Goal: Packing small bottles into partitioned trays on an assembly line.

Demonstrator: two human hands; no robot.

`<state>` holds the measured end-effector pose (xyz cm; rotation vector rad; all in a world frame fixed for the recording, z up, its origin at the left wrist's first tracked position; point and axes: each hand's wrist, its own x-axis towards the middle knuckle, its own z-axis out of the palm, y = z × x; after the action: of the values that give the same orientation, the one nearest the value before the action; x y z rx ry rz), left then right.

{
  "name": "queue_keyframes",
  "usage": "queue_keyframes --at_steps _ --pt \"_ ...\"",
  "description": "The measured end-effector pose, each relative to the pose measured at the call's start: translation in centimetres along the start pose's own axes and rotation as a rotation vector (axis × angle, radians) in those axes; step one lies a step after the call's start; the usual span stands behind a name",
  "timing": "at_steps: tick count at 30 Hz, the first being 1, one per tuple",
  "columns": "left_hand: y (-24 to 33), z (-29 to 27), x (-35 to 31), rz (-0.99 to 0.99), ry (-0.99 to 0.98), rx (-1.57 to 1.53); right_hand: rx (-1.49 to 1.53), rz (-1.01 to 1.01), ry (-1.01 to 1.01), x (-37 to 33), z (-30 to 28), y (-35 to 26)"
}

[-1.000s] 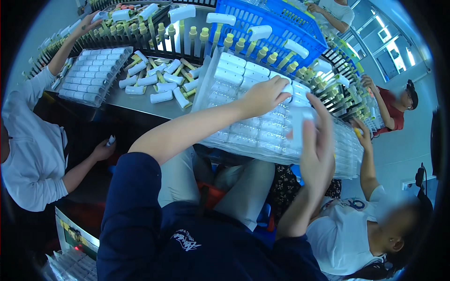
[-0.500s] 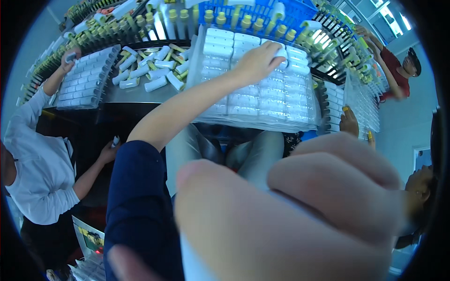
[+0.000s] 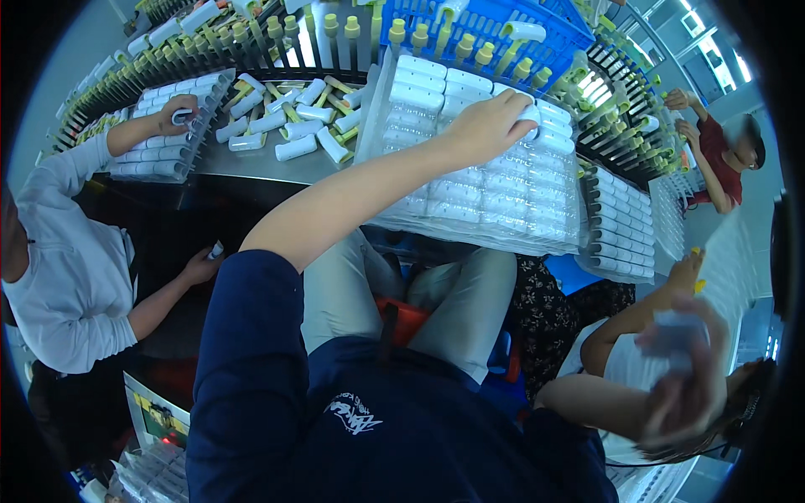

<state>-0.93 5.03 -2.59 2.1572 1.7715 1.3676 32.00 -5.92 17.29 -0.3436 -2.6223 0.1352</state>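
My left hand (image 3: 490, 130) reaches over a stack of clear plastic trays (image 3: 402, 220) in front of me. Its thumb and fingers close round a small white plastic casing (image 3: 529, 114) at the tray's far rows. More white casings (image 3: 418, 84) fill the tray in rows; several nearer pockets look glossy under clear plastic. Off to the right, my right hand (image 3: 692, 381) is raised and smeared by motion. A pale whitish piece (image 3: 673, 329) shows at its fingers, too blurred to make out in detail.
Loose white pieces with yellow-green stems (image 3: 295, 130) lie on the metal table left of the trays. Behind stand a blue crate (image 3: 537, 21) and racks of yellow-green parts (image 3: 331, 33). Co-workers sit close: a white-sleeved person (image 3: 71, 285) at left, another by the right tray (image 3: 620, 226).
My right hand has swung from close in front of the camera out to the right. My left hand stays at the tray's far rows. The left co-worker's upper hand has shifted right over their tray.
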Motion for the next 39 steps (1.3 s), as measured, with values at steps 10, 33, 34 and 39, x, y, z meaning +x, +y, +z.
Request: queue_keyframes --at_steps 10,33,34,39 --pt "2.1 2.0 1.7 0.084 0.081 -0.115 0.727 0.654 0.329 5.3 15.1 9.7" --pt "0.5 -2.5 11.0 -0.369 0.553 -0.23 1.029 0.821 0.466 4.5 19.5 13.2" --pt "0.1 -2.9 11.5 -0.406 0.58 -0.195 1.006 0.832 0.469 4.3 19.5 13.3" --pt "-7.0 -6.6 14.7 -0.455 0.369 -0.033 1.075 0.787 0.477 4.3 20.1 13.5"
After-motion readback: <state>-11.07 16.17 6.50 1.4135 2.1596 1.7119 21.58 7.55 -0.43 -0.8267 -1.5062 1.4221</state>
